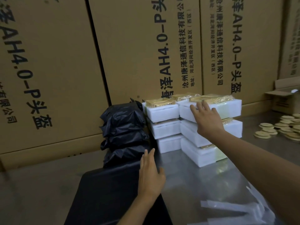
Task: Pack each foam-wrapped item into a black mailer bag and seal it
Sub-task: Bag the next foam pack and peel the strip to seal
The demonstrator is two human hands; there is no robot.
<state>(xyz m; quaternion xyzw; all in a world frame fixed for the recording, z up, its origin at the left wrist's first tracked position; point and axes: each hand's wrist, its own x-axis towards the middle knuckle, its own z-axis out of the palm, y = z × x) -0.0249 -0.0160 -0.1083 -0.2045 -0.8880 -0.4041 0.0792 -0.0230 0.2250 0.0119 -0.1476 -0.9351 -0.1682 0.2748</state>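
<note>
The top foam pack (211, 109), right of the frame's middle and lying sideways, is touched by the flat right hand (206, 117), while the flat left hand (150, 174) is rested on the bag (105, 192).

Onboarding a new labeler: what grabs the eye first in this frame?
The white foam packs, stacked in two piles at centre against the big printed cartons, with the right hand reaching flat onto the top right one. Left of them sits a stack of filled black bags. The left hand rests open on a flat black mailer in front.
</note>
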